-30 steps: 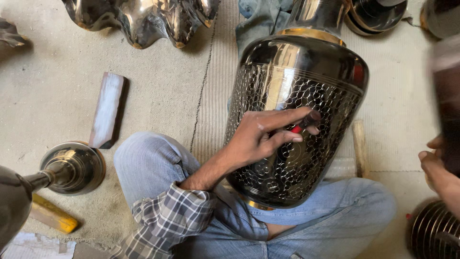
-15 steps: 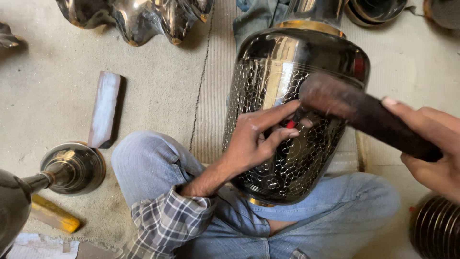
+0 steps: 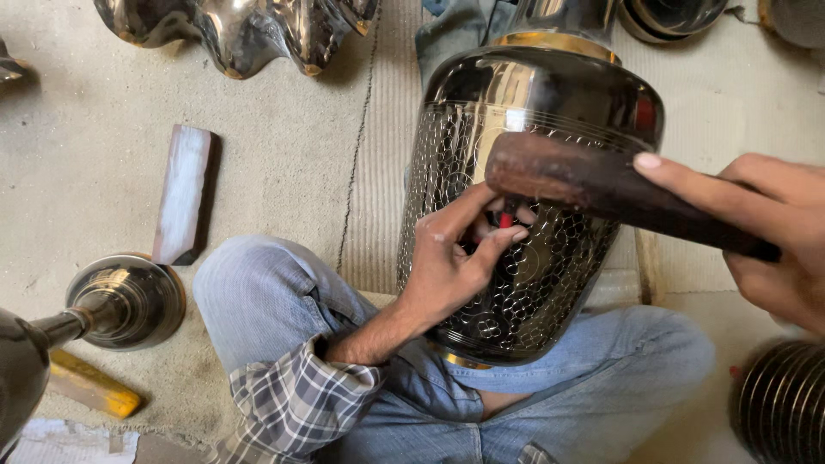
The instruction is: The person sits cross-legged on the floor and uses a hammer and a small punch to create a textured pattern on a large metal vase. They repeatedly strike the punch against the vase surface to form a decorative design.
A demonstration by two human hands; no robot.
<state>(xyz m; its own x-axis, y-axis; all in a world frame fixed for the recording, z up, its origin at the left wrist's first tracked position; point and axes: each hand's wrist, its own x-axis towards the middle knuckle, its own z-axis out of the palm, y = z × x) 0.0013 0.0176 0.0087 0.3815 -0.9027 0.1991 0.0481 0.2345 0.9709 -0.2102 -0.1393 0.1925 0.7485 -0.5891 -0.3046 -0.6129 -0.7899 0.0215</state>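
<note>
While my left fingers [image 3: 494, 245] pinch a small red-tipped punch [image 3: 506, 216] against the vase wall, I keep its point standing on the pattern so the mallet can land square on its head. My left hand [image 3: 451, 262] rests its heel on the metal, which I judge steadies the tool. My right hand [image 3: 773, 232] is wrapped tight round the handle of one dark wooden mallet [image 3: 593, 185], index finger laid along the top for aim, and the mallet head hovers just above the punch. One big vase [image 3: 533, 172] lies tilted across my lap, its base towards my body and its gold-banded neck pointing away, cradled between my legs in jeans [image 3: 275, 301] so it cannot roll. Its dark shiny belly is covered in a hammered, crackle-like pattern, and the punch sits in the middle of that.

Moving out onto the floor [image 3: 86, 112]: one flat worn block [image 3: 182, 193] lies well apart to the left, one yellow bar [image 3: 90, 387] sits near the lower left corner, and one round metal foot [image 3: 129, 296] with a stem lies beside my knee. One wavy-rimmed metal bowl [image 3: 241, 30] is at the top, and one ribbed metal piece [image 3: 786, 404] shows at the lower right.
</note>
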